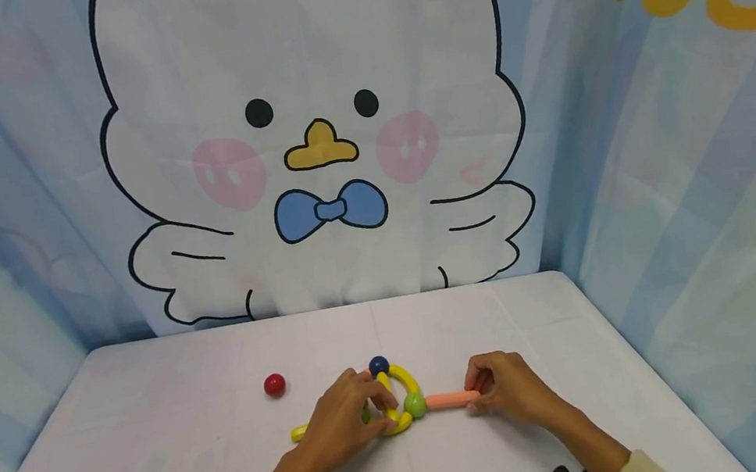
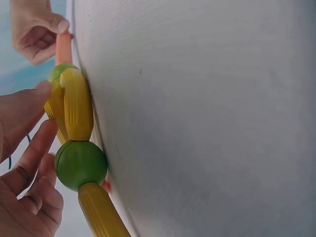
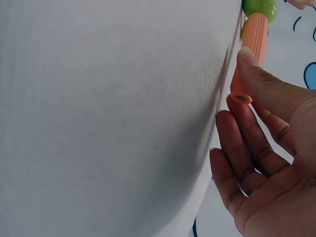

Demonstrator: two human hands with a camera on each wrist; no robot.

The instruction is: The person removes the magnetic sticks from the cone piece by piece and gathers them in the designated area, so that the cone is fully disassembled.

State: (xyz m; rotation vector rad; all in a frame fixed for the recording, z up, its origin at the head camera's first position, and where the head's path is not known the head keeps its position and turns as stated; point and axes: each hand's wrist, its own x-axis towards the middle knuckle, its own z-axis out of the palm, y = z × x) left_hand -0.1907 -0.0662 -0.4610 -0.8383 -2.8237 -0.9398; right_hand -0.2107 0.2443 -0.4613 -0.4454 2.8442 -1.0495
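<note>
A linked figure of coloured rods and balls lies on the table between the hands. My right hand (image 1: 510, 387) pinches the free end of its straight orange rod (image 1: 449, 400) between thumb and fingers. That rod's other end meets a light green ball (image 1: 415, 404), from which curved yellow rods (image 1: 406, 378) loop round. A dark blue ball (image 1: 379, 365) tops the loop. My left hand (image 1: 344, 417) pinches a curved yellow rod (image 2: 79, 106) of the loop. Below it, in the left wrist view, a darker green ball (image 2: 81, 165) joins another yellow rod (image 2: 101, 210); my left hand partly hides these from the head camera.
A loose red ball (image 1: 274, 385) lies to the left, beyond my left hand. The white-covered table (image 1: 160, 420) ends at the back against a hanging cloth (image 1: 332, 265) with a cartoon duck. Curtains hang on both sides.
</note>
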